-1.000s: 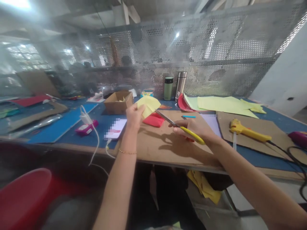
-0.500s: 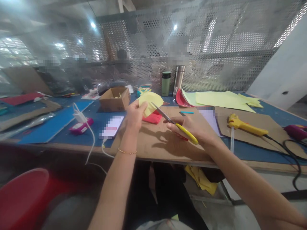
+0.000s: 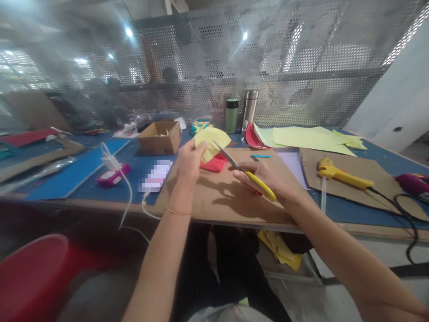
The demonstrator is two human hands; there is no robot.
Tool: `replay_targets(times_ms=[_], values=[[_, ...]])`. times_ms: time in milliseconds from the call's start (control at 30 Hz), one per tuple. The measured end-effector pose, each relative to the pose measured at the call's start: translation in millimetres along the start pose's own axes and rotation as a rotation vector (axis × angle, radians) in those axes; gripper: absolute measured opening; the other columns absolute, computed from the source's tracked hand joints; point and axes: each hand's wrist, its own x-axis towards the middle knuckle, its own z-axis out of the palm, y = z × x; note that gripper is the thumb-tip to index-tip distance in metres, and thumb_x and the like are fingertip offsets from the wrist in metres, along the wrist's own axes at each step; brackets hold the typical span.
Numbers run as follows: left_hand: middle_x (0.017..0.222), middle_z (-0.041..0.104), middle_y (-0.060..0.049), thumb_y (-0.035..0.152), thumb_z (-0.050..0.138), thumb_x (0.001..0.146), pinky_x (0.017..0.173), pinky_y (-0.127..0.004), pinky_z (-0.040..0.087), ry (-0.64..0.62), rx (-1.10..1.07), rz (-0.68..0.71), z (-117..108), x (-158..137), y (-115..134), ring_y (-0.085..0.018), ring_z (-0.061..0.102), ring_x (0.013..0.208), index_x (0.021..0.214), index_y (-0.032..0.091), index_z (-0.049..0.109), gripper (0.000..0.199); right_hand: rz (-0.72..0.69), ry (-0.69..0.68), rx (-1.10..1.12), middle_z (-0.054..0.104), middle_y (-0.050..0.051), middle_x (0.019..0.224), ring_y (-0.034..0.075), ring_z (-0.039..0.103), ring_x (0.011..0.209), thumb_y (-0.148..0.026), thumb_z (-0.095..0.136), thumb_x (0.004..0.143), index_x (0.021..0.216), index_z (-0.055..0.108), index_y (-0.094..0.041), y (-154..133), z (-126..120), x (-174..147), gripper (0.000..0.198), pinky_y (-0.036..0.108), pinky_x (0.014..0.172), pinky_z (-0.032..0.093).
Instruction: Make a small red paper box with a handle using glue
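Note:
My left hand [image 3: 190, 157] pinches the lower left edge of a yellow sheet [image 3: 216, 137], which looks like paper or felt, and holds it up above the table. In my right hand [image 3: 256, 175] is a pair of scissors [image 3: 259, 185] with yellow and red handles. Its blades point up and left, and their tips meet the front of the yellow sheet. Behind and below the sheet, a red piece [image 3: 214, 163] lies on the brown cardboard [image 3: 208, 203]. A thin blue strip [image 3: 261, 156] rests on the cardboard beyond my right hand.
On the right, a yellow glue gun [image 3: 342, 174] with a black cable lies on cardboard. Large pale yellow sheets [image 3: 308, 137] are at the back, beside a green tumbler [image 3: 231, 117] and a steel flask [image 3: 250, 107]. To the left are a cardboard box [image 3: 159, 144], a phone [image 3: 157, 176] and a white cable [image 3: 130, 192].
The yellow sheet has tilted slightly, its right edge moving a little to the right. Both hands keep their hold, and the scissors stay nearly in place.

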Motion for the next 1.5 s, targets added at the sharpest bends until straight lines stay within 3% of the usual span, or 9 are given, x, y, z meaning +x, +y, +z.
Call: replay_targets(times_ms=[367, 567, 867, 1300, 1500], values=[[0.087, 0.08, -0.006, 0.036, 0.086, 0.069, 0.083, -0.037, 0.062, 0.001, 0.046, 0.003, -3.4, 1.6, -3.7, -0.023, 0.075, 0.091, 0.091, 0.02, 0.083, 0.027, -0.008, 0.015, 0.007, 0.044, -0.004, 0.054, 0.012, 0.039, 0.05, -0.075, 0.064, 0.08, 0.097, 0.078, -0.018, 3.9, 1.6, 1.0, 0.061, 0.027, 0.05, 0.025], [0.087, 0.08, -0.006, 0.037, 0.087, 0.07, 0.082, -0.036, 0.062, -0.013, 0.073, 0.002, -8.0, 3.0, -7.9, -0.022, 0.075, 0.088, 0.092, 0.02, 0.084, 0.028, 0.023, 0.026, 0.035, 0.045, -0.004, 0.056, 0.01, 0.036, 0.049, -0.079, 0.068, 0.074, 0.083, 0.075, -0.017, 9.5, 2.5, 3.5, 0.063, 0.026, 0.048, 0.023], [0.09, 0.082, -0.006, 0.041, 0.087, 0.071, 0.075, -0.034, 0.063, -0.019, 0.1, 0.006, -8.7, 3.0, -7.0, -0.024, 0.076, 0.088, 0.091, 0.02, 0.084, 0.029, 0.099, 0.045, 0.119, 0.043, -0.006, 0.05, 0.011, 0.039, 0.044, -0.08, 0.072, 0.068, 0.105, 0.079, -0.013, 17.1, 6.2, 3.1, 0.076, 0.026, 0.044, 0.028], [0.091, 0.083, -0.007, 0.036, 0.089, 0.069, 0.081, -0.036, 0.065, -0.127, 0.01, -0.101, -5.2, -1.7, -3.5, -0.026, 0.078, 0.092, 0.093, 0.02, 0.084, 0.029, 0.035, 0.071, 0.035, 0.044, -0.004, 0.057, 0.01, 0.036, 0.052, -0.08, 0.067, 0.073, 0.083, 0.076, -0.017, 8.9, 4.5, 1.5, 0.065, 0.026, 0.05, 0.025], [0.095, 0.083, -0.007, 0.034, 0.09, 0.069, 0.081, -0.037, 0.064, -0.145, -0.016, -0.106, -3.8, -3.2, -1.7, -0.026, 0.078, 0.09, 0.094, 0.02, 0.084, 0.03, 0.087, 0.07, 0.09, 0.04, -0.006, 0.052, 0.01, 0.034, 0.045, -0.081, 0.07, 0.071, 0.09, 0.078, -0.017, 16.9, 7.5, 2.9, 0.067, 0.027, 0.046, 0.024]])
